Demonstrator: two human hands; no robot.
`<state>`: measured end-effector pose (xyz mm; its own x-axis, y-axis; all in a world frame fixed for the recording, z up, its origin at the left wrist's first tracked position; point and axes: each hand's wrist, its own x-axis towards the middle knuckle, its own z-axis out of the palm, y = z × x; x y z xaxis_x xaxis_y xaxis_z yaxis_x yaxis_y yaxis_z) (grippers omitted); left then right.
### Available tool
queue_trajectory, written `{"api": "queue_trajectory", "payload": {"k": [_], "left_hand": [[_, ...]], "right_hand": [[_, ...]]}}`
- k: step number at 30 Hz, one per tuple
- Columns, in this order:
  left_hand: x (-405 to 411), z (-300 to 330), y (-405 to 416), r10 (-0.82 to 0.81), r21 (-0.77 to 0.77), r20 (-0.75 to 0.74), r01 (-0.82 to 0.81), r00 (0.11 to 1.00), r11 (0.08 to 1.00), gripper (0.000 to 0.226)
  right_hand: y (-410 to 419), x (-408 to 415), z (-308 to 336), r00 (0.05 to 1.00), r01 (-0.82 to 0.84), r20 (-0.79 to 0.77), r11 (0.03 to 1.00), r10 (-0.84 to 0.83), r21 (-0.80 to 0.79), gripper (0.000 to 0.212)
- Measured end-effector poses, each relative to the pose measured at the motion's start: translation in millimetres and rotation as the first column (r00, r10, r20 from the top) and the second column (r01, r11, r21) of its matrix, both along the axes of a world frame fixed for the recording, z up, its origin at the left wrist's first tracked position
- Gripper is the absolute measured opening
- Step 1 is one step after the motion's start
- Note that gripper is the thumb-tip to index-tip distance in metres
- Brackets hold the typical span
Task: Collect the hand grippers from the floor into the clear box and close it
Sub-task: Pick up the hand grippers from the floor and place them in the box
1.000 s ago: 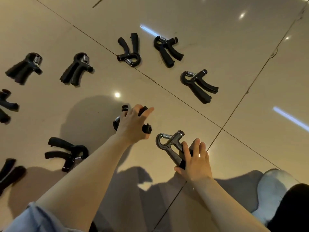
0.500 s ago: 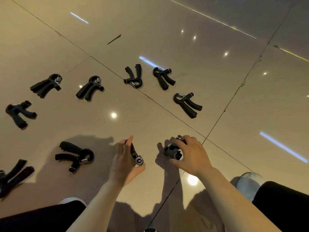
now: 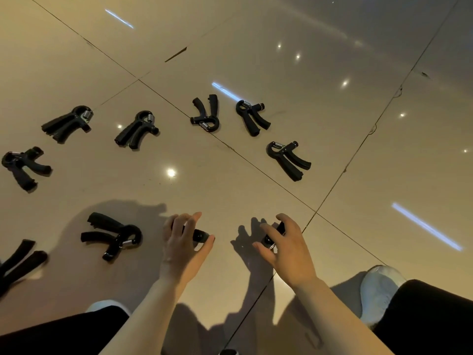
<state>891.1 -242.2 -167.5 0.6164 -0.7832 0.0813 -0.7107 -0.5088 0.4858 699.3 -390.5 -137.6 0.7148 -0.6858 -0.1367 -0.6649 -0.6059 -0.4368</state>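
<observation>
Two hand grippers are being picked up at once in the head view, one per hand, so the step in hand looks like the gathering stage, early on. The left hand [image 3: 183, 248] has its fingers curled round a black gripper [image 3: 199, 235], pinching it between thumb and fingers just above the floor [image 3: 332, 60]; the right hand [image 3: 286, 248] is curled round another gripper [image 3: 271, 238], most of which is hidden under the palm. Whether either one has fully left the tiles I cannot tell. Eight more lie loose on the floor: one just left of the left hand [image 3: 115, 235], one cut off at the left edge below it [image 3: 18, 262], one further up that edge [image 3: 23, 166], two side by side beyond it [image 3: 67, 124] [image 3: 137, 130], and three past the tile joint on the far side [image 3: 206, 114] [image 3: 252, 116] [image 3: 288, 158]. A pale shoe [image 3: 381, 285] and dark trouser legs sit at the bottom. No clear box shows anywhere in view, so the next move calls for carrying both held grippers to wherever it stands, likely out of frame, then returning for the rest; closing the lid is a long way off.
</observation>
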Motion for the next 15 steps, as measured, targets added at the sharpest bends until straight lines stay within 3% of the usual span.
{"api": "queue_trajectory", "payload": {"k": [4, 7, 11, 15], "left_hand": [[-6.2, -3.0, -12.4, -0.117, -0.06, 0.126, 0.125, 0.985, 0.99, 0.072], [-6.8, 4.3, -18.4, -0.142, -0.02, 0.149, 0.147, 0.978, 0.989, 0.068], [-6.8, 14.8, -17.4, -0.273, 0.144, 0.231, 0.244, 0.934, 0.959, 0.05], [-17.9, 14.4, -2.0, -0.357, 0.214, 0.249, 0.309, 0.9, 0.927, 0.043]], "right_hand": [[2.0, -1.3, -5.0, 0.996, 0.058, 0.059, 0.998, -0.06, 0.035, 0.037], [0.6, -4.7, -1.5, 0.982, 0.166, 0.071, 0.978, -0.176, 0.127, 0.039], [5.3, -24.4, 1.7, 0.996, 0.08, 0.027, 0.997, -0.08, -0.006, 0.039], [12.9, -44.0, 2.3, 1.0, 0.024, -0.006, 0.992, -0.025, -0.125, 0.041]]}}
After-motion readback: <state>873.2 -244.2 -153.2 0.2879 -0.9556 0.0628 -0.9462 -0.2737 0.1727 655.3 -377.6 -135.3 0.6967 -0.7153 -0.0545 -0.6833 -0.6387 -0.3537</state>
